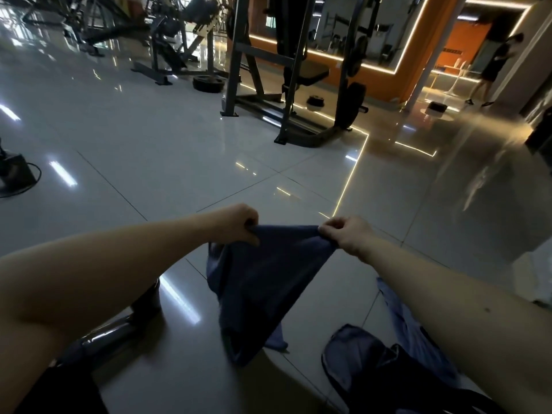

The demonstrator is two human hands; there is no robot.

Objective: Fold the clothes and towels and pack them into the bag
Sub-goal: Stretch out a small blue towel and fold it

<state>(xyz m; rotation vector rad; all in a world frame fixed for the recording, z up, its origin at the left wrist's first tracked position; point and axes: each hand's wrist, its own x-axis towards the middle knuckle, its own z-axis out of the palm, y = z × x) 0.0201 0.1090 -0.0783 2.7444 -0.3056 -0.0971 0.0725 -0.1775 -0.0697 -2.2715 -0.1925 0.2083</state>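
Towel: dark blue, soft matte cloth, hanging in a tapering triangle above glossy tiled floor; top edge taut between left hand and right hand, each pinching a corner; bag: dark, limp fabric, on floor below right forearm.

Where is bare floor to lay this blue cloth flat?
Bare tiles lie ahead of the left hand and right hand, up to the rack. A narrower strip runs under the cloth, between the dark leg and the bag. Crowded at right: bag and light blue garment.
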